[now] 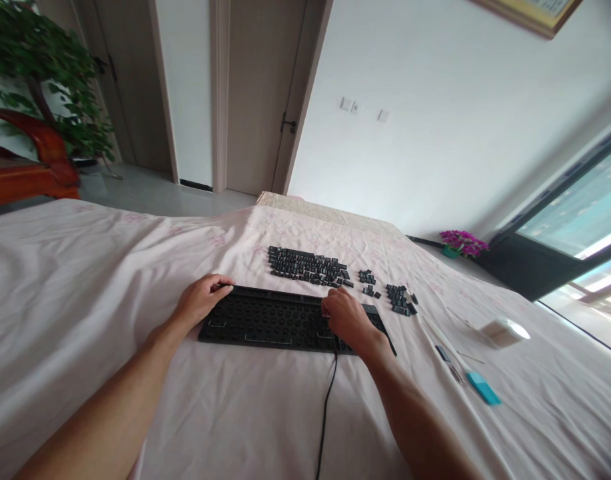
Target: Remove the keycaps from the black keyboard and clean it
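Left hand [201, 298], right hand [346, 319] on keyboard [270, 323], keycaps [305, 265] beyond

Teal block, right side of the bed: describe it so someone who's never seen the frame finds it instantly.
Start at the black keyboard on the pink sheet and follow the right hand out toward the window side. Past the thin stick-like tools, nearest the camera, lies the teal block, small, flat and rectangular. It is the only bright teal item there; the neighbouring white tub is round and pale.

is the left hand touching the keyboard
Touching: the head view shows the left hand gripping the far left corner of the black keyboard.
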### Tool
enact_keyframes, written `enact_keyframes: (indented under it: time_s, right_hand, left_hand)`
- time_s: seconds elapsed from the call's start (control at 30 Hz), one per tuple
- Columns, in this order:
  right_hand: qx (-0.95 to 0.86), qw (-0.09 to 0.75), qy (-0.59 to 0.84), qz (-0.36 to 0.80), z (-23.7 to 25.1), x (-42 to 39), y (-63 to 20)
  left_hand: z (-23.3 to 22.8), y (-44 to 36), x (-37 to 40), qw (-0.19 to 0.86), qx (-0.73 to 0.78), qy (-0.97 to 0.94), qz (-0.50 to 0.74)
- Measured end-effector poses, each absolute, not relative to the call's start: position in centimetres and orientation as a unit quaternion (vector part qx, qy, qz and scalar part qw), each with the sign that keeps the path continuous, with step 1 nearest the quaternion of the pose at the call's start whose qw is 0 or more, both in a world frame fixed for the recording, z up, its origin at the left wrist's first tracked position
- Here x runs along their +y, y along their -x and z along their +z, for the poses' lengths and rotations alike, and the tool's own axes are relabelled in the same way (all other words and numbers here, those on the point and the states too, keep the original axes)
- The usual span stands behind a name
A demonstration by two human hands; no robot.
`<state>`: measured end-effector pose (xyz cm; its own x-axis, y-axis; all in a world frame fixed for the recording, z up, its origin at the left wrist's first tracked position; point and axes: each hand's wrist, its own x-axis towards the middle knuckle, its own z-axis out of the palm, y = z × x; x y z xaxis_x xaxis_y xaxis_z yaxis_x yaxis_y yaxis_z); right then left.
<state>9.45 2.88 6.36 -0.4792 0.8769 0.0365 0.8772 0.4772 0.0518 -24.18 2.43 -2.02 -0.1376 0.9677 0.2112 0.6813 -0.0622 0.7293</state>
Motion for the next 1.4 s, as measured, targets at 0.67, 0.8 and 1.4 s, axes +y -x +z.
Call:
enact_keyframes:
  time_s: [0.67,0.8,1.4]
  right_hand:
    - [-0.933,0.16,0.319,0.046,3.9,3.0,3.1]
    - [-0.939,0.099,0.328,0.012,4.3,2.8,2.9]
    - [-0.865,-0.007,0.5,-0.036,6.1,3.0,-6.0]
  left_hand:
    - [-2.2,24.4,2.8,0.206,0.631,-0.636,0.394]
    - [-2.2,24.4,2.8,0.2,0.631,-0.638,0.393]
    - [-1.5,24.2,2.3,0.198,0.642,-0.629,0.39]
